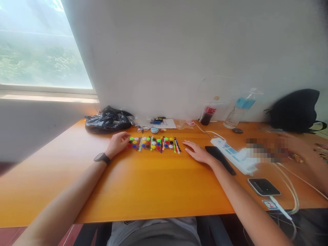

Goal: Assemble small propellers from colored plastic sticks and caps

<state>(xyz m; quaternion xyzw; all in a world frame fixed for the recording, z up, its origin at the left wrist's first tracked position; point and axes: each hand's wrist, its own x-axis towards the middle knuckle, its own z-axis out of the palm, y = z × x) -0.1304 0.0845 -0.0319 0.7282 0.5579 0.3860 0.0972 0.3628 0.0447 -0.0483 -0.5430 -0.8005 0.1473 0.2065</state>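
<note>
Plain wall (159, 68) and a window (43, 51) stand behind the wooden desk (138, 184), on which coloured discs (171, 146) lie in short columns, well back from the near edge. Thin sticks (151, 144), some with arrow-like ends, lie between the columns, and a few more lie together at the right end of the discs. At the left end of the discs is the left hand (120, 141), its fingers curled inward; I cannot tell if they pinch something or only touch the nearest ones. To the right of the discs, just beside the last sticks, the right hand (196, 151) rests palm down, fingers stretched out, and no object shows in it. Behind the discs are a tape roll (154, 130) and a paper (169, 123); behind and to the left is a black bag (107, 120); to the right is a power strip (234, 155). For good handling, in my judgement, fingertips should come from above and take one piece at a time, because a sideways push can disturb the neighbours. Sticks look light and probably roll or turn easily, so a soft grip near the middle seems better. Both wrists should remain outside the discs, not across them.
</note>
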